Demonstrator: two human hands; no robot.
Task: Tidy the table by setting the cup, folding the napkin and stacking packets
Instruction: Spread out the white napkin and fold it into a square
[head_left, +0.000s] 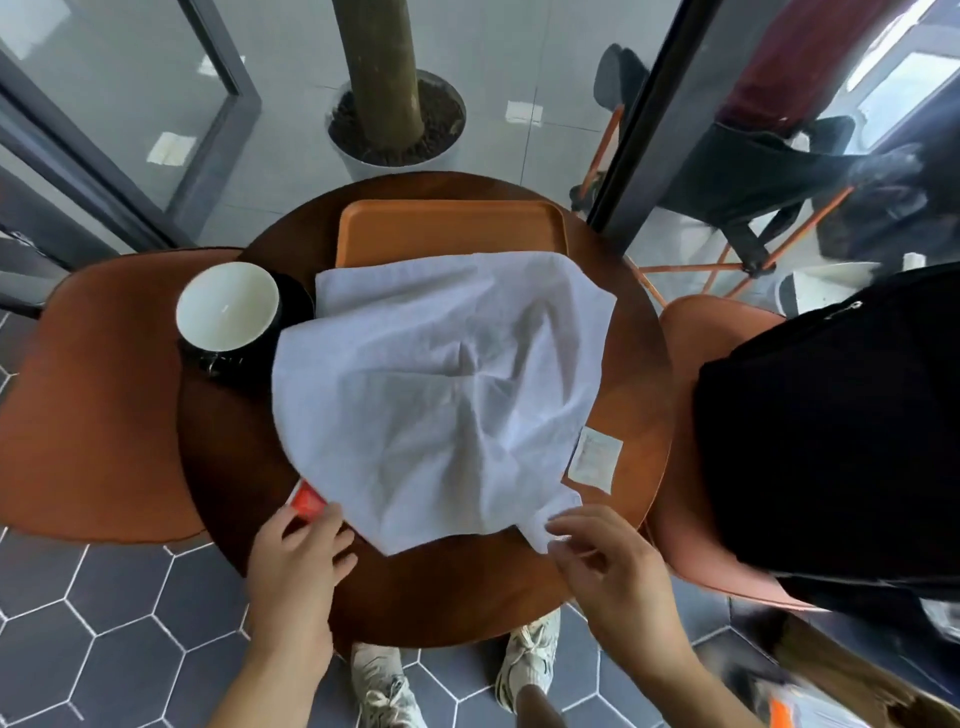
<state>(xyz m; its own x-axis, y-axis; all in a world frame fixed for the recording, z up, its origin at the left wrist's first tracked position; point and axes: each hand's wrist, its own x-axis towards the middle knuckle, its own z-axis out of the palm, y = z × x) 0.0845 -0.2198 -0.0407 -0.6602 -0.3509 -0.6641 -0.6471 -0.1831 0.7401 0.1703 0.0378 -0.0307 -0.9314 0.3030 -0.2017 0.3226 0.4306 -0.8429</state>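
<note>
Right hand (602, 551) pinches napkin (441, 384) near corner; left hand (301, 551) holds red packet (307, 501) alongside.

Round wood tabletop (631, 364). Orange chair (93, 395) left, another (680, 343) right. Grey hexagon floor tiles (119, 623). Dark-framed glass panels (104, 93). Tree trunk (382, 78) in white planter (358, 163). Daylight.

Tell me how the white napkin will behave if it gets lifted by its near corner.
Probably floppy: the napkin lies creased and drapes over the tray edge, so it should sag from the corner the right hand pinches. Likely light for its size, being cloth. It may drag the white packet lying at its edge.
</note>
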